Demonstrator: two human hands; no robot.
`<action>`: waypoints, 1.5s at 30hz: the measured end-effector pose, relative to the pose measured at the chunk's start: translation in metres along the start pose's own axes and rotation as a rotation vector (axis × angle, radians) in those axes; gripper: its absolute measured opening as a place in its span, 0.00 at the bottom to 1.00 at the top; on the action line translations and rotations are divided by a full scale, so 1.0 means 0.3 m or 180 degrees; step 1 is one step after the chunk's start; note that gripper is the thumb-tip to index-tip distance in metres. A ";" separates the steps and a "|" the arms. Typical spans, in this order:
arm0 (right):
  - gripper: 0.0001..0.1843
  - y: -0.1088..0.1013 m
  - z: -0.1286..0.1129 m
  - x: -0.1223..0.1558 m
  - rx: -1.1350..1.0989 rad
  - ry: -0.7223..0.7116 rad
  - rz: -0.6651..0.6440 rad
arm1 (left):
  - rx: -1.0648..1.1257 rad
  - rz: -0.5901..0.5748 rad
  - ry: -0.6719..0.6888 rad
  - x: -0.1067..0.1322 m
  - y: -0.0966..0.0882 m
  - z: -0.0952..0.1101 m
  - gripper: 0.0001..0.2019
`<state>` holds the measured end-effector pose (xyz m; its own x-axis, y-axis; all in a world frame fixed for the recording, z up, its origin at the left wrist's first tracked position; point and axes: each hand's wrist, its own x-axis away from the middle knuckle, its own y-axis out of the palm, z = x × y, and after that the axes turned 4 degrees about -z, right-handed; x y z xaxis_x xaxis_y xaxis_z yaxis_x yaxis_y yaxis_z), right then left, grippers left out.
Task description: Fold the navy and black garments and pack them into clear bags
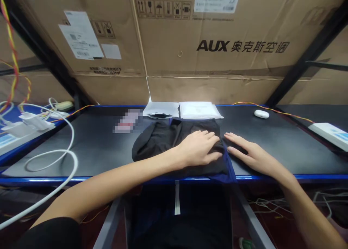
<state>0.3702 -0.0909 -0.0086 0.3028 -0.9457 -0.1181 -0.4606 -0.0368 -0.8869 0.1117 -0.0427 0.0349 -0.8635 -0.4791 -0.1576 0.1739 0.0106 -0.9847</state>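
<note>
A black garment [160, 140] lies bunched on the dark table [95, 147], with part of it hanging over the blue front edge. My left hand [199, 147] rests flat on the garment's right part, fingers stretched out and pointing right. My right hand [248, 152] lies flat beside it at the garment's right edge, on the table, fingers extended toward the left. Neither hand holds anything.
Two clear plastic bags [182, 110] lie behind the garment. A small white case [261, 114] sits at the back right, a white power strip [330, 134] at the far right. White cables [54, 158] loop at the left. Cardboard boxes [206, 45] wall off the back.
</note>
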 end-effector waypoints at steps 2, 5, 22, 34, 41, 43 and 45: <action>0.32 0.002 0.004 0.000 0.0037 -0.0030 -0.0023 | 0.0019 -0.0054 0.0164 0.011 0.032 0.001 0.29; 0.31 0.004 0.012 0.000 0.0036 -0.0051 -0.0009 | 0.0300 -0.0247 0.0133 0.029 0.036 -0.006 0.35; 0.36 -0.020 -0.198 -0.257 0.0298 -0.1291 -0.0722 | 0.0471 -0.0707 -0.0920 0.254 -0.008 -0.248 0.37; 0.40 0.008 -0.172 -0.259 0.0396 -0.1300 -0.0929 | 0.0099 -0.0480 -0.0790 0.258 0.002 -0.269 0.34; 0.41 0.012 -0.166 -0.261 0.0315 -0.1286 -0.0920 | -0.0347 -0.0250 -0.0546 0.120 -0.005 -0.374 0.28; 0.42 0.010 -0.170 -0.261 0.0330 -0.1270 -0.0941 | -0.0340 -0.0319 -0.0489 0.073 0.003 -0.407 0.27; 0.42 0.007 -0.177 -0.260 0.0380 -0.1243 -0.0975 | -0.0356 -0.0352 -0.0418 0.036 0.014 -0.430 0.27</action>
<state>0.3013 -0.0342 0.0224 0.7088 -0.7052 0.0175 -0.2102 -0.2348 -0.9490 0.0418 0.0655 0.0195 -0.8039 -0.5931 -0.0443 0.0215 0.0455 -0.9987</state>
